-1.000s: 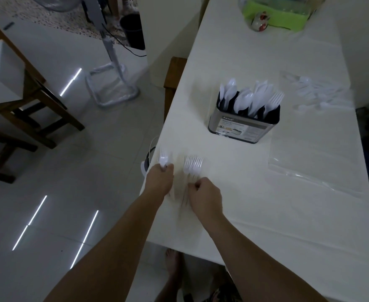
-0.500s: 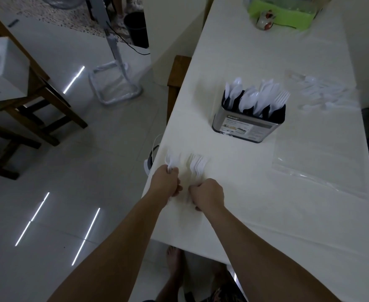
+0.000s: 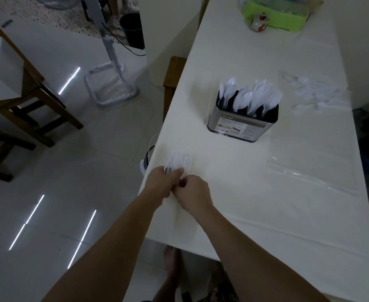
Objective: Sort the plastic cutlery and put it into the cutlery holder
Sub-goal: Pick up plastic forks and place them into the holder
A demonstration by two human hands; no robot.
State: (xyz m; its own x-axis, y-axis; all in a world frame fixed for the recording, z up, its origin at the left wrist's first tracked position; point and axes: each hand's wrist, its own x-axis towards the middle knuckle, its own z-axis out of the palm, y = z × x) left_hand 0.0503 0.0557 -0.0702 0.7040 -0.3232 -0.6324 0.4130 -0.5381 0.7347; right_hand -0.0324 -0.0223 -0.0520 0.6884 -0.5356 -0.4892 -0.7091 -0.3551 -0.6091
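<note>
White-clothed table [image 3: 233,192]; cutlery holder [image 3: 242,125] mostly filled; left hand [image 3: 164,182] and right hand [image 3: 194,192] both grasp remaining forks and spoon [image 3: 178,161]; more cutlery [image 3: 314,94] waits in a bag.

Only one readable bit: "Kasso" is printed in the upper left corner of the label stuck on the front of the cutlery holder [image 3: 242,125], mid-frame. The smaller print underneath can't be made out.

Left hand [image 3: 165,182], right hand [image 3: 193,192] touching (fingers curled).
</note>
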